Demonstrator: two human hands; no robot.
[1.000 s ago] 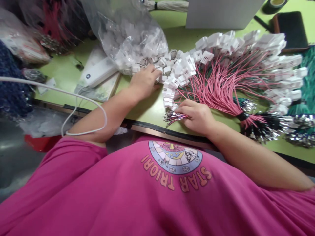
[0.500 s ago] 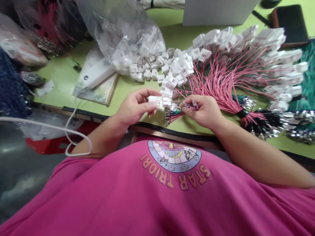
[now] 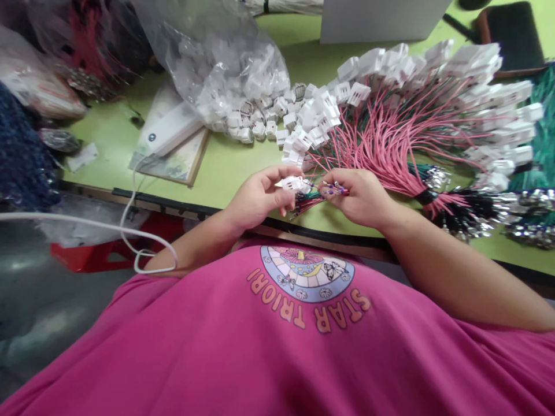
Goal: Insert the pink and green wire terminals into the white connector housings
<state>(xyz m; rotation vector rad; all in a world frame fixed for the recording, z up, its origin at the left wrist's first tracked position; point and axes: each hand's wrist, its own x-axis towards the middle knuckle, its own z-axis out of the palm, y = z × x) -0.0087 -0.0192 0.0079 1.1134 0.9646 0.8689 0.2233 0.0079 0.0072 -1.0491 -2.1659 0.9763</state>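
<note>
My left hand pinches a white plastic connector housing between thumb and fingers, close above the table's front edge. Facing it, my right hand is closed on the ends of several thin wires with small metal terminals. The housing sits just left of these terminals; whether they touch, I cannot tell. Under and between the hands lie more pink and green wire ends. Beyond them spreads a large bundle of pink wires, with white housings on its far ends.
Loose small white housings spill from a clear plastic bag at the back. On the left are a white device with a cable and a dark blue bundle. Green wires lie far right, beside a black tie.
My left hand has moved right with the white housing, bringing it up to the wire ends. My right hand has stayed almost in place, holding the wires.
</note>
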